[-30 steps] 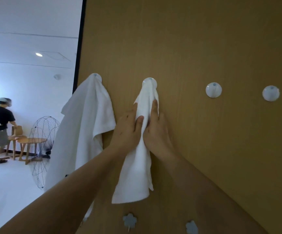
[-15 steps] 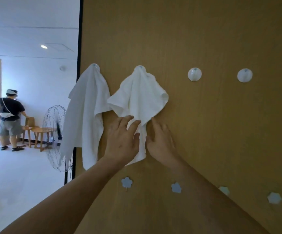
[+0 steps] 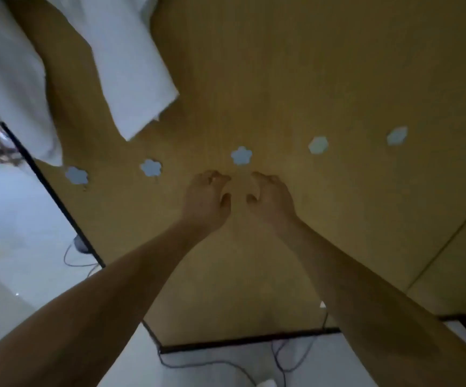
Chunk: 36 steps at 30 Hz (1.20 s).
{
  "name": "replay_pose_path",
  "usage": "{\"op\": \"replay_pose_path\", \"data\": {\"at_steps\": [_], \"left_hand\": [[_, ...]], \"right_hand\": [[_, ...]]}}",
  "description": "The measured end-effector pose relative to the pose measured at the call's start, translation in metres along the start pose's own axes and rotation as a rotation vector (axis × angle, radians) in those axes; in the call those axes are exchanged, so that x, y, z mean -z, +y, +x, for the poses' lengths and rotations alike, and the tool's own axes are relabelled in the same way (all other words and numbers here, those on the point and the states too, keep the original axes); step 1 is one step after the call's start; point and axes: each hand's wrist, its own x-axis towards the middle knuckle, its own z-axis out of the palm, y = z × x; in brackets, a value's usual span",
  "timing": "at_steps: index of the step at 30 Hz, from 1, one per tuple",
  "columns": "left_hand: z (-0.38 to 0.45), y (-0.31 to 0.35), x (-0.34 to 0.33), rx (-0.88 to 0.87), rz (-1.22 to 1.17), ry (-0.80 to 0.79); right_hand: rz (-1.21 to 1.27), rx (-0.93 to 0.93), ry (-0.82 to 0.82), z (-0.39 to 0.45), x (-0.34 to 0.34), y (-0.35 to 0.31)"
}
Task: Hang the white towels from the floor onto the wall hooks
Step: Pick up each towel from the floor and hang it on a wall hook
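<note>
1. Though dim and blurred, clear enough for the main layout: looking steeply down along a tan wood-grain wall panel [image 3: 323, 65] towards a pale floor [image 3: 17, 219].
2. Left hand [image 3: 208, 199] held out in front of the panel, fingers loosely curled inward, thumb tucked beside them, gripping nothing.
3. Right hand [image 3: 270, 196] just beside the left, apart from it by a narrow gap, fingers likewise loosely curled, holding nothing.
4. Cannot tell whether either set of knuckles touches the panel or hovers just off it.
5. Both bare forearms stretched forward from the lower corners and converging towards the middle.
6. Two white cloth towels hanging against the panel at upper left: the wider left towel [image 3: 8, 79] running off the left edge, the narrower right towel [image 3: 131, 65] with its lower corner hanging free above the flowers.
7. Tops of both towels cut off by the upper edge, so nothing visible of what carries them.
8. Row of five pale blue flower-shaped pieces [image 3: 241, 155] fixed across the panel, the middle one just above the gap between the hands.
9. Black trim strip [image 3: 248, 337] along the panel's foot and up its left edge.
10. Thin dark cables [image 3: 226, 364] lying looped on the floor below the trim.
</note>
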Motion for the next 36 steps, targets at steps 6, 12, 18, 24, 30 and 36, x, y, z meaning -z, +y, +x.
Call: {"op": "replay_pose_path", "data": {"at_steps": [6,12,18,24,30,36], "left_hand": [[-0.090,-0.016,-0.147,0.075,-0.059,-0.464],[-0.223,-0.034,-0.274,0.184,-0.141,-0.920],[-0.369,-0.060,-0.391,0.277,-0.112,-1.244],[-0.492,-0.089,-0.524,0.384,-0.082,-1.396],[-0.583,-0.132,-0.622,0.425,0.009,-1.500],[-0.583,-0.119,-0.606,0.419,0.105,-1.592]], "right_hand": [[-0.007,-0.381,-0.258,-0.072,-0.105,0.143],[0.023,-0.838,-0.498,-0.209,-0.218,0.269],[0.055,-1.125,-0.701,-0.335,-0.354,0.361],[0.166,-1.294,-0.729,-0.425,-0.511,0.453],[0.437,-1.614,-0.514,-0.462,-0.651,0.539],[0.589,-1.649,-0.384,-0.458,-0.637,0.536]]}}
